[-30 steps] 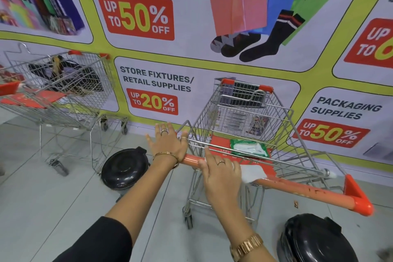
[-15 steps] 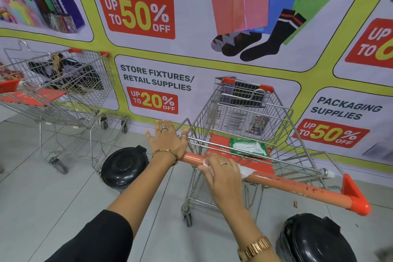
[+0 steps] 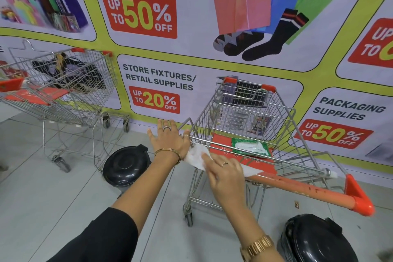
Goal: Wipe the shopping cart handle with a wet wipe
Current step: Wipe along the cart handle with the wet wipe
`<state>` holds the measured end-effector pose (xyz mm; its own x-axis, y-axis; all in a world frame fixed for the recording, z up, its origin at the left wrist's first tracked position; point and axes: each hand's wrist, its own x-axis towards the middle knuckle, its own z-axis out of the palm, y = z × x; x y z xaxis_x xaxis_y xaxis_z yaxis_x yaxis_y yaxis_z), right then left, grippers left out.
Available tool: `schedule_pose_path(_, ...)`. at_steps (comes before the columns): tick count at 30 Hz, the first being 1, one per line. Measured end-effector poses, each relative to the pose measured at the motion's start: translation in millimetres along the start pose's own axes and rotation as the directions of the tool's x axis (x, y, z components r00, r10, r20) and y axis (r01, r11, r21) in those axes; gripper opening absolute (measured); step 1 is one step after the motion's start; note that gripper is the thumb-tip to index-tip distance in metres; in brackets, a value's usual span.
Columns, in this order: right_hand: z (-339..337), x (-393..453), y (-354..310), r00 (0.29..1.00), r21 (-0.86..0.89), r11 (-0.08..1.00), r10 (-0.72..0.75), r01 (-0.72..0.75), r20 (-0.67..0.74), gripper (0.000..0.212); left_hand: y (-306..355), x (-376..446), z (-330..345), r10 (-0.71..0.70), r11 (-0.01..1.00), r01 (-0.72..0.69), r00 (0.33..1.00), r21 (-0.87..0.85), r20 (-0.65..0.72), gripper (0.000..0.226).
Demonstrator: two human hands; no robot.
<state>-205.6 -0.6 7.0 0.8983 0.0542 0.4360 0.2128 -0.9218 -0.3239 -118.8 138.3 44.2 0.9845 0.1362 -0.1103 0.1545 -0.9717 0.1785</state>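
Compared with the frame half a second earlier, the right hand (image 3: 225, 173) has slid leftward along the orange cart handle (image 3: 302, 190), and the white wet wipe (image 3: 196, 156) now shows spread out ahead of its fingers near the left end of the bar. Right hand: palm down, fingers flat and close together, pressing the wipe against the handle; a ring sits on one finger and a gold watch (image 3: 256, 248) on the wrist. Left hand (image 3: 170, 138): open with fingers splayed wide, holding nothing, resting at the left end of the handle where the bar meets the wire frame, at about 10 o'clock from the right hand; it wears rings and a gold bangle (image 3: 168, 153), and a black sleeve (image 3: 102, 238) covers the upper forearm. Shopping cart (image 3: 244, 112): wire basket facing the wall, with a green wipes packet (image 3: 249, 147) lying on the red child-seat flap (image 3: 221, 144) at about 1 o'clock from the right hand. Uncovered handle runs toward 4 o'clock, ending in an orange corner cap. Two black round bins stand on the tiled floor, one (image 3: 125, 165) at 9 o'clock from the cart, one (image 3: 319, 240) at 5 o'clock. A second cart (image 3: 63, 83) stands far left. A printed sale banner (image 3: 144, 14) covers the wall.
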Motion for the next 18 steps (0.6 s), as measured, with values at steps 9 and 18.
schedule_pose_path(9,-43,-30,52,0.931,0.379,0.894,0.322,-0.238,-0.174,0.038,3,-1,0,0.0,1.0,0.0,1.0,-0.015,0.004,0.066)
schedule_pose_path(18,-16,4,3,0.923,0.126,0.917,0.384,-0.379,-0.015,0.035,5,-3,1,0.014,1.0,-0.013,0.999,0.017,-0.039,0.065)
